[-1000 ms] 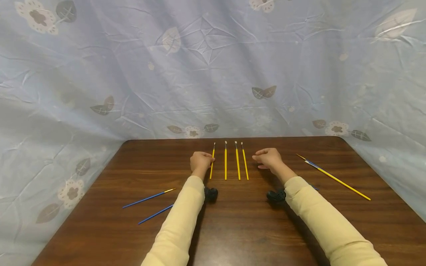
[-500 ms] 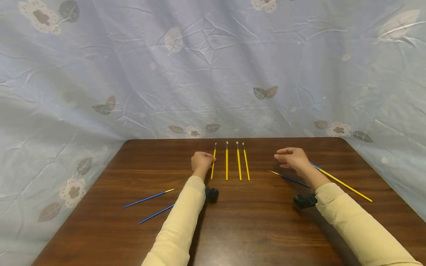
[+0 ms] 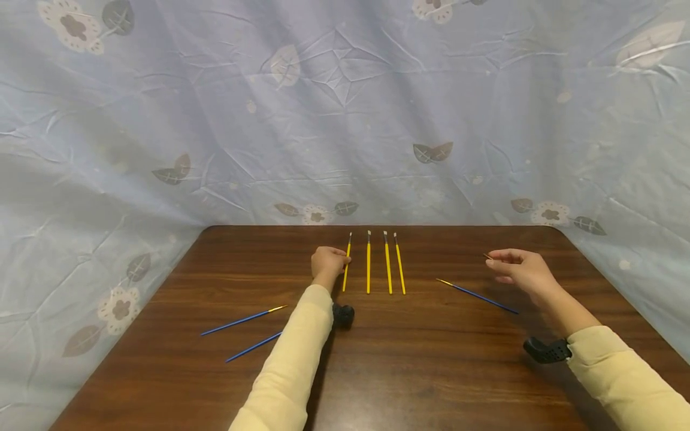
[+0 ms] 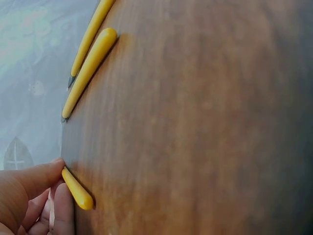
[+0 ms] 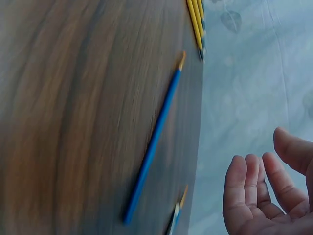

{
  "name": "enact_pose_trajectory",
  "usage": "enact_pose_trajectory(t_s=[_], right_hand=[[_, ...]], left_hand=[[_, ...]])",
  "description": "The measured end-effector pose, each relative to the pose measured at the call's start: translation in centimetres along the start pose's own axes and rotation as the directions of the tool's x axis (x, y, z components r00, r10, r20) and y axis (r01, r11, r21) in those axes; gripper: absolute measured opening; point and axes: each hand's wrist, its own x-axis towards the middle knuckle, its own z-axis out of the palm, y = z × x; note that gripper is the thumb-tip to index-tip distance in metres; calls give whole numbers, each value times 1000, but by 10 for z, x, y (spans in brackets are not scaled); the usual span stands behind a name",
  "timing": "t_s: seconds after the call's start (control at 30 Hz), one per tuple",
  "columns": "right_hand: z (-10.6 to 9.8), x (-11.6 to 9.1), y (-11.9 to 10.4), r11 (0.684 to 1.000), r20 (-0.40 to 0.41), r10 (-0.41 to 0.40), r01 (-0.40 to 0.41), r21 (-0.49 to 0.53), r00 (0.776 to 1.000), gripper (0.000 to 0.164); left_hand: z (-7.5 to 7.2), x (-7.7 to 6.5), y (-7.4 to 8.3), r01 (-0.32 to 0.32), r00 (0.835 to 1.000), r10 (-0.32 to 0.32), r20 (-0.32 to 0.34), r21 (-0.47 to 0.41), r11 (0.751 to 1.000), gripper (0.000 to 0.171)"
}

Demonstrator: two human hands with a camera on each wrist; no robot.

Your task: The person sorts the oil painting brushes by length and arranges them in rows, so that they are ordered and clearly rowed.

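Observation:
My left hand (image 3: 326,262) pinches the leftmost of several yellow-handled paintbrushes (image 3: 347,275), which lies on the table; the left wrist view shows thumb and fingertip at that yellow brush (image 4: 78,190). My right hand (image 3: 520,269) hovers over the table's right side, its thumb apart from its fingers and nothing between them in the right wrist view. By its fingertips pokes out a thin brush tip (image 3: 487,256); the rest is hidden behind the hand. To its left, a blue paintbrush (image 3: 482,295) lies slanted. Two brush tips (image 5: 182,196) show at the right wrist view's bottom edge.
Three more yellow brushes (image 3: 389,263) lie roughly parallel at the back middle of the brown table (image 3: 409,371). Two blue brushes (image 3: 237,320) lie at the left, one partly covered by the left sleeve (image 3: 288,359). A patterned curtain (image 3: 345,120) hangs behind the table.
My right hand has moved right, away from the yellow row, uncovering the blue brush and now covering the brushes at the far right. The left hand stays at its yellow brush.

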Motion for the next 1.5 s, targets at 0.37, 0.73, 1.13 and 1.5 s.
enact_pose_trajectory(t_s=[0.37, 0.73, 1.13, 1.5], right_hand=[[-53, -33, 23, 996, -43, 66, -63, 63, 997, 42], [-93, -64, 63, 999, -119, 36, -34, 19, 992, 14], [-104, -77, 94, 985, -158, 61, -85, -152, 986, 63], [-110, -79, 103, 981, -55, 100, -107, -163, 994, 50]], left_hand=[[1, 2, 3, 14, 999, -15, 41, 11, 1000, 14], [0, 2, 1, 5, 999, -5, 34, 20, 1000, 14], [0, 0, -1, -15, 999, 15, 36, 6, 1000, 15], [1, 2, -3, -4, 999, 4, 36, -12, 1000, 16]])
